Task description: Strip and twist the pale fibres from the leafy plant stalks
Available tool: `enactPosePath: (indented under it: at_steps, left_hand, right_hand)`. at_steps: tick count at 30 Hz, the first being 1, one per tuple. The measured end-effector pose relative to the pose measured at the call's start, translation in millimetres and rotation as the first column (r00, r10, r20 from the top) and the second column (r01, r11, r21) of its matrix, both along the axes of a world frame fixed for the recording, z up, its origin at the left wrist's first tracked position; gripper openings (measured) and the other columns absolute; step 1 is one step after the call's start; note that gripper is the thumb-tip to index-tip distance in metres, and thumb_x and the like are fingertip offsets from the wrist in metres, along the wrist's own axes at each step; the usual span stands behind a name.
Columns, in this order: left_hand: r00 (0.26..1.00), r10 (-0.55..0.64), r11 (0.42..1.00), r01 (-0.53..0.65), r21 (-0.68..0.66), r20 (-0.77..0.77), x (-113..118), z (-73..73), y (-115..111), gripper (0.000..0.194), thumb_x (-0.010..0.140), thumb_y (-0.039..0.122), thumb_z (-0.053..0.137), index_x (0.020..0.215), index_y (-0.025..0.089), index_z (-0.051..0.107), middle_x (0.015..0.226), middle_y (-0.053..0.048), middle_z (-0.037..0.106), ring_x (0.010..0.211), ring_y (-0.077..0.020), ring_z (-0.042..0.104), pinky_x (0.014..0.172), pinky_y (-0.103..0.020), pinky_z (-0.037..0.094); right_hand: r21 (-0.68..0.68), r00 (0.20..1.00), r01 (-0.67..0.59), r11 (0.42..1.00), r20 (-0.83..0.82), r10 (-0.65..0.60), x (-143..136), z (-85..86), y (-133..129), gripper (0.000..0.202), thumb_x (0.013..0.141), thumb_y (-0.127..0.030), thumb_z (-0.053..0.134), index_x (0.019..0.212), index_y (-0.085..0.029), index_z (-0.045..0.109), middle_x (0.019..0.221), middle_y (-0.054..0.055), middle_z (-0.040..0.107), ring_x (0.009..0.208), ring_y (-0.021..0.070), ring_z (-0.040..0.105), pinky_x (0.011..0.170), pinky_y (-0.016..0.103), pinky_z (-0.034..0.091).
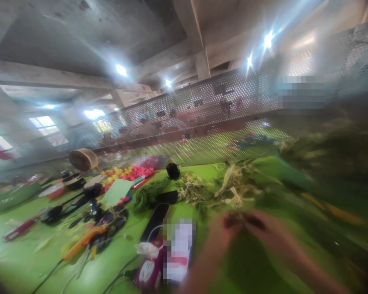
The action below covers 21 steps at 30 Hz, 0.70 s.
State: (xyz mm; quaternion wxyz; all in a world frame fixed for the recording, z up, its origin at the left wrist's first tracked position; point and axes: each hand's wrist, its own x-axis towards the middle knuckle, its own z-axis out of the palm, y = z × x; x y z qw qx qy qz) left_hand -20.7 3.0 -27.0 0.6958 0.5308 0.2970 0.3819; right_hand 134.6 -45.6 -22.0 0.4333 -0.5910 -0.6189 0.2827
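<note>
My left hand [222, 228] and my right hand [263, 224] meet fingertip to fingertip over the green tabletop [248, 265], at the lower right of the head view. Both look closed in a pinch, smeared by motion. What lies between the fingers is too blurred to make out. Just beyond them is a pale, dry-looking leafy bunch [234, 196]. To its left spreads a heap of small cream-coloured sprigs [191, 188]. A lit phone [179, 249], its screen partly pixelated, lies left of my left wrist.
A dark phone [156, 220] and a purple power bank [149, 269] lie left of the lit phone. An orange-handled glue gun [82, 243] trails a cord. Farther back are pink flowers [141, 172], a black cup-like object [173, 171] and a fan [83, 159]. A perforated metal partition [202, 118] stands behind.
</note>
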Motion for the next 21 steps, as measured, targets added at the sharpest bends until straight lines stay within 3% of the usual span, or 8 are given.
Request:
enactPosePath:
  at_steps: [4, 10, 15, 21]
  left_hand:
    - [0.999, 0.012, 0.998, -0.010, 0.069, -0.034, 0.1, -4.3, 1.8, 0.034, 0.064, 0.023, 0.076, 0.095, 0.015, 0.069, 0.082, -0.007, 0.067, 0.076, -0.0165, 0.059, 0.082, -0.032, 0.045]
    - [0.980, 0.066, 0.991, -0.042, 0.127, -0.188, -4.0, -9.9, 8.2, 0.025, 0.067, 0.019, 0.069, 0.091, 0.013, 0.069, 0.081, -0.005, 0.067, 0.076, -0.0162, 0.058, 0.079, -0.031, 0.044]
    - [0.972, 0.074, 0.983, -0.034, 0.178, -0.224, -2.1, -2.1, 1.4, 0.027, 0.068, 0.032, 0.073, 0.084, 0.013, 0.064, 0.082, -0.005, 0.064, 0.077, -0.0161, 0.055, 0.076, -0.029, 0.042]
    - [0.969, 0.083, 0.987, -0.048, 0.151, -0.234, -1.5, -2.0, -0.3, 0.025, 0.068, 0.033, 0.073, 0.080, 0.014, 0.062, 0.074, -0.003, 0.061, 0.071, -0.0150, 0.054, 0.072, -0.029, 0.040]
  right_hand:
    - [0.024, 0.992, 0.044, 0.999, 0.118, -0.047, 4.9, -4.6, -1.2, 0.018, 0.080, -0.029, 0.049, 0.079, -0.020, 0.065, 0.080, 0.004, 0.072, 0.073, 0.0202, 0.062, 0.066, 0.030, 0.045]
    - [0.055, 0.949, 0.109, 0.992, 0.291, -0.121, 9.9, 5.8, -4.9, 0.018, 0.081, -0.028, 0.048, 0.077, -0.025, 0.066, 0.075, 0.000, 0.071, 0.068, 0.0185, 0.062, 0.062, 0.028, 0.041]
    - [-0.019, 0.971, 0.089, 0.996, 0.225, -0.083, 11.1, 1.6, -0.3, 0.020, 0.080, -0.034, 0.051, 0.075, -0.023, 0.067, 0.072, 0.000, 0.071, 0.064, 0.0178, 0.062, 0.056, 0.026, 0.040]
    - [-0.065, 0.982, 0.056, 0.996, 0.181, -0.044, 10.6, 2.7, -0.4, 0.020, 0.080, -0.034, 0.050, 0.076, -0.022, 0.066, 0.072, 0.000, 0.070, 0.067, 0.0185, 0.062, 0.059, 0.027, 0.041]
